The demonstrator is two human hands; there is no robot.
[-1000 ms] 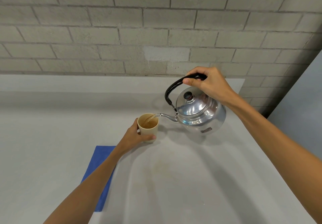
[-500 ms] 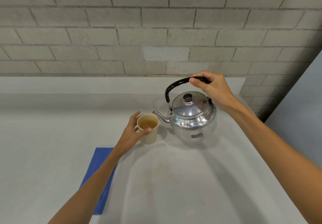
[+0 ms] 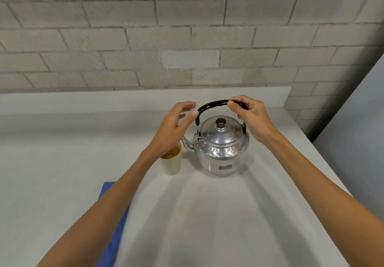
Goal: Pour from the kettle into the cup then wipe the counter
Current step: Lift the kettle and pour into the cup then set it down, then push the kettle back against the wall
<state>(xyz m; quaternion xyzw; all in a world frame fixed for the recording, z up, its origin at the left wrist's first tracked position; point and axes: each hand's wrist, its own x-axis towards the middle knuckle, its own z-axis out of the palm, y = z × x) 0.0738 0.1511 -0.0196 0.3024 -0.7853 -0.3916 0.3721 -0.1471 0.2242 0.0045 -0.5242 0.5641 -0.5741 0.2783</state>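
Observation:
The shiny metal kettle [image 3: 222, 152] stands upright on the grey counter [image 3: 207, 214], its spout pointing left. My right hand [image 3: 249, 117] is closed around the right part of its black handle. A beige cup [image 3: 171, 163] with brown liquid stands just left of the spout, partly hidden by my left wrist. My left hand [image 3: 176, 125] hovers above the cup with fingers spread, holding nothing, its fingertips near the left end of the handle. A blue cloth [image 3: 113, 214] lies flat on the counter at the near left, mostly under my left forearm.
A grey brick wall [image 3: 187, 38] rises behind the counter's raised back ledge. The counter's right edge [image 3: 324, 162] runs diagonally close to the kettle, with a grey panel beyond it.
The kettle went from tilted and pouring to upright on the counter. My left hand let go of the cup and rose toward the kettle's handle.

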